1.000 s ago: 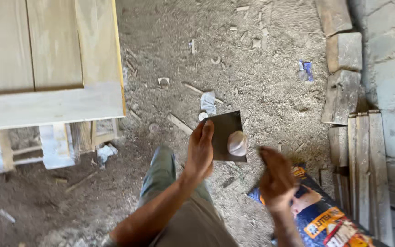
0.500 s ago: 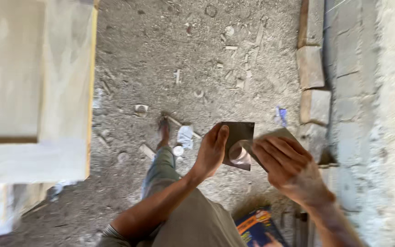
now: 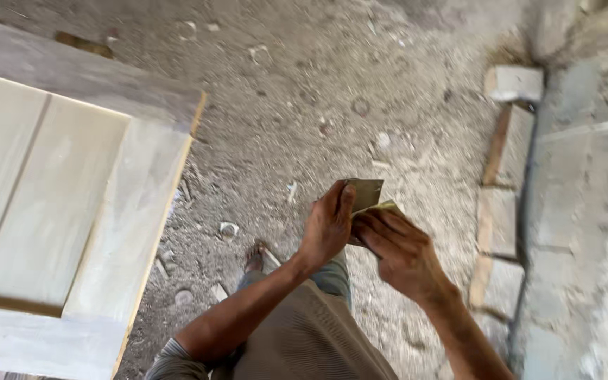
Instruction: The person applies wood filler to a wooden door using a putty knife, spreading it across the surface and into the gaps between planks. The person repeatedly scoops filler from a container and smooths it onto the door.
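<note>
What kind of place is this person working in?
Probably a rough carpentry workshop. A pale wooden panel lies at the left, the dirt floor is littered with wood scraps, and timber blocks line a wall. Both hands hold flat blades.

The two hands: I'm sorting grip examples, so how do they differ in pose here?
The left hand is upright, thumb along the edge of the flat plate; the right hand lies slanted, knuckles up. The left hand's fingers are hidden behind the plate; the right hand's fingers show, laid over a second thin blade. Both are bare and meet at the plates.
</note>
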